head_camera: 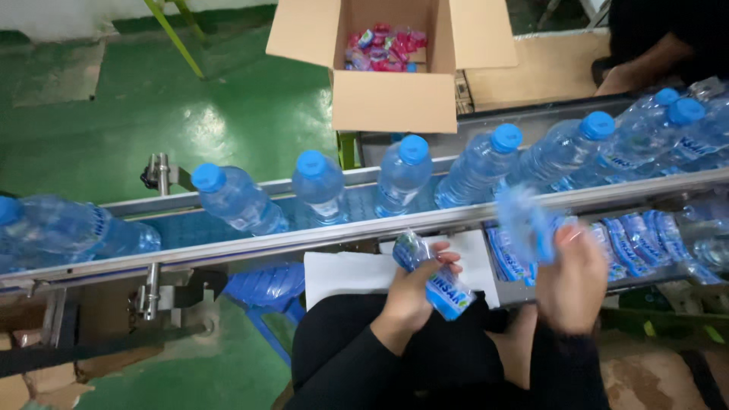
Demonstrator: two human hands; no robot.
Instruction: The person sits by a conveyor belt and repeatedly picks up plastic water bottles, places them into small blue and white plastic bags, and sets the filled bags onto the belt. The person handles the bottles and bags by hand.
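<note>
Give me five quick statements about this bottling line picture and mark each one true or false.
1. The bottles on the conveyor have blue caps. True.
2. The left hand is empty. False: it holds a bunch of blue label sleeves.
3. The cardboard box beyond the conveyor is closed. False: its flaps are open and pink packets show inside.
4. The right hand holds a blurred blue label sleeve near the conveyor. True.
5. The floor is red. False: it is green.
</note>
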